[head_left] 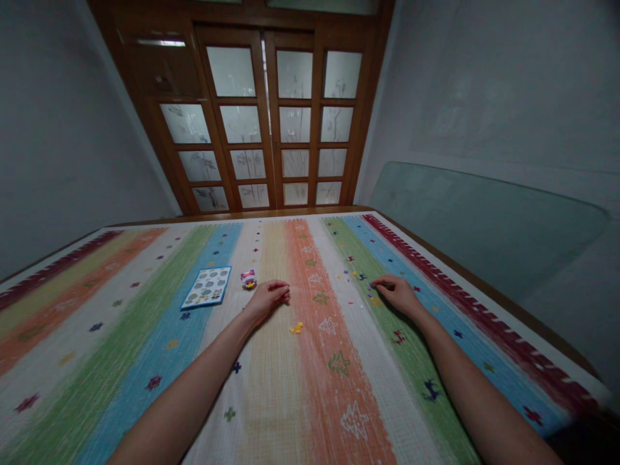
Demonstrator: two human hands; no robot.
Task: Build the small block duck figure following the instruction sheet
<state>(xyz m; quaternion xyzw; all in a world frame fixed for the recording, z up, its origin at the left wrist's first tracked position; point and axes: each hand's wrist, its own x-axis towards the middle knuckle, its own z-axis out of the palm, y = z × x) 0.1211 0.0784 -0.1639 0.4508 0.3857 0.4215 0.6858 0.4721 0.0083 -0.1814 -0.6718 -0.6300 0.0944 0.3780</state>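
Note:
My left hand (271, 298) rests over the tablecloth, its fingers curled together; whatever they may hold is hidden. Just left of it is a small toy figure (248, 279) in purple, white and yellow, apparently built of tiny bricks. Several yellow pieces (296, 329) lie clustered nearer to me, right of that wrist. Over the green stripe, my right hand (398, 296) has thumb and fingertips pinched together beside scattered small pieces (375, 300). A purple speck shows at its fingertips, too small to tell whether it is held.
A blue-edged sheet (207, 288) printed with grey round pictures lies left of the figure. The striped tablecloth (271, 400) covers the table. A pale green board (484, 213) leans along the right wall, and wooden glass-paned doors (271, 110) stand beyond the far edge.

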